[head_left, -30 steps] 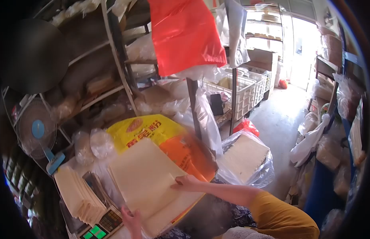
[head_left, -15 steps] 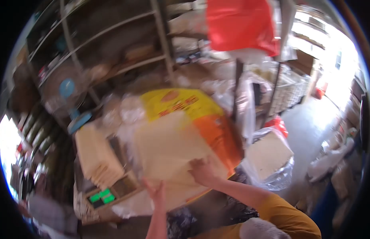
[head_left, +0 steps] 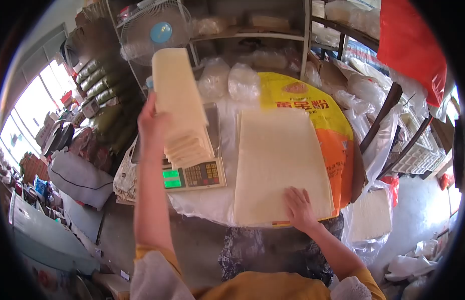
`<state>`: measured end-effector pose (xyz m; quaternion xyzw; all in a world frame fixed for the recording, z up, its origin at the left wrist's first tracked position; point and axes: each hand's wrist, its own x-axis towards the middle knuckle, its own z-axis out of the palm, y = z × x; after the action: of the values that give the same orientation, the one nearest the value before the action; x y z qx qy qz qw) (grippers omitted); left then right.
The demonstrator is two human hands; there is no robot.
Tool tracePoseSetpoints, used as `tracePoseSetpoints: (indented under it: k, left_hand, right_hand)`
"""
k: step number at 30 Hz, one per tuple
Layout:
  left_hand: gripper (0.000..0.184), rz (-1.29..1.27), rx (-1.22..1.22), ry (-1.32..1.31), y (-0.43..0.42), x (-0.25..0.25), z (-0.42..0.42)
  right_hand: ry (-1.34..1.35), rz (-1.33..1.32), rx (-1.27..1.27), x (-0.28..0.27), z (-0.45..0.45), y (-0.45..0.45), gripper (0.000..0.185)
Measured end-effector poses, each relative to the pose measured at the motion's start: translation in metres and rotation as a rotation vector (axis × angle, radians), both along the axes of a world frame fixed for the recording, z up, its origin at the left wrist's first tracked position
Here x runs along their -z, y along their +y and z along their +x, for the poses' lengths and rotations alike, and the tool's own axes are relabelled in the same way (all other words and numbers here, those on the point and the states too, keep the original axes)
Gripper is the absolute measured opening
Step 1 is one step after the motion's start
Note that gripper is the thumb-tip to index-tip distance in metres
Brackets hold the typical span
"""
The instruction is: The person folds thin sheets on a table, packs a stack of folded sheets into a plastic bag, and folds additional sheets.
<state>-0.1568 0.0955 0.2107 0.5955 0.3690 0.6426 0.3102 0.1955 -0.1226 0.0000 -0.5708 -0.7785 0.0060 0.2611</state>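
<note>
Right now, my left hand (head_left: pixel 153 123) has the left edge of the folded bundle (head_left: pixel 176 85) in a pinch, though blur and the bundle itself hide how far my fingers reach behind it. The bundle stands above the scale (head_left: pixel 211 173), its layered lower end just over or on the plate; I cannot tell which. My right hand (head_left: pixel 299 209) lies palm down, fingers slightly apart, near the lower right edge of the flat stack (head_left: pixel 277 155), holding nothing. That stack rests partly on the yellow and orange sack (head_left: pixel 335 127), with white plastic (head_left: pixel 192 204) to its left. Since I have the bundle by one side only, its loose layers could slide or fan out at the low end, or the whole thing could swing and sag. If those layers brush the scale's keys, they might press one, and if they lean on the plate, the reading would be off. Too much push from my right palm could skew the upper sheets or crease their edge, and the slick plastic and sack could let the stack creep towards me.
</note>
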Motion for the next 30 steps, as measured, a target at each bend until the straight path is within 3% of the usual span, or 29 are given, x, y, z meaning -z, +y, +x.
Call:
tracePoseSetpoints:
  k: [1, 3, 5, 6, 7, 9, 13, 15, 18, 22, 25, 30]
  left_hand:
    - [0.063, -0.125, 0.084, -0.014, 0.013, -0.009, -0.016]
    - [0.058, -0.336, -0.059, -0.006, 0.06, 0.019, -0.049]
    - [0.052, -0.362, -0.106, 0.262, 0.045, 0.027, -0.045]
    - [0.05, -0.005, -0.468, 0.396, 0.019, 0.036, -0.023]
    - [0.049, 0.245, -0.68, 0.56, -0.014, 0.041, -0.003]
    - [0.046, 0.401, -0.492, 0.427, -0.068, 0.079, 0.028]
    - [0.042, 0.017, -0.097, 0.431, -0.139, 0.206, 0.07]
    - [0.041, -0.241, 0.03, 0.205, -0.166, 0.235, 0.081]
    - [0.041, -0.329, 0.151, -0.016, -0.181, 0.238, 0.082]
    - [0.041, -0.325, 0.184, 0.03, -0.182, 0.241, 0.076]
    - [0.041, -0.282, 0.195, 0.031, -0.182, 0.241, 0.081]
    - [0.04, -0.156, 0.091, 0.188, -0.178, 0.25, 0.083]
  right_hand:
    - [-0.009, 0.001, 0.004, 0.001, 0.0, 0.001, 0.032]
    - [-0.021, -0.009, 0.007, 0.007, 0.001, 0.002, 0.034]
    - [-0.021, -0.017, 0.011, 0.009, 0.003, 0.001, 0.034]
    - [-0.018, -0.012, 0.015, 0.007, 0.001, 0.002, 0.034]
    - [-0.038, -0.024, 0.047, 0.008, -0.001, 0.001, 0.034]
    - [-0.083, -0.023, 0.086, 0.006, -0.01, 0.003, 0.034]
    - [-0.13, -0.131, -0.116, -0.013, -0.044, 0.006, 0.027]
    - [-0.118, -0.143, -0.276, -0.023, -0.064, 0.01, 0.024]
    - [-0.249, -0.074, -0.353, -0.024, -0.078, 0.016, 0.022]
    - [-0.209, -0.139, -0.473, -0.026, -0.073, 0.024, 0.015]
    - [0.036, -0.215, -0.471, -0.029, -0.067, 0.031, 0.011]
    - [-0.049, -0.118, -0.485, -0.029, -0.074, 0.026, 0.008]
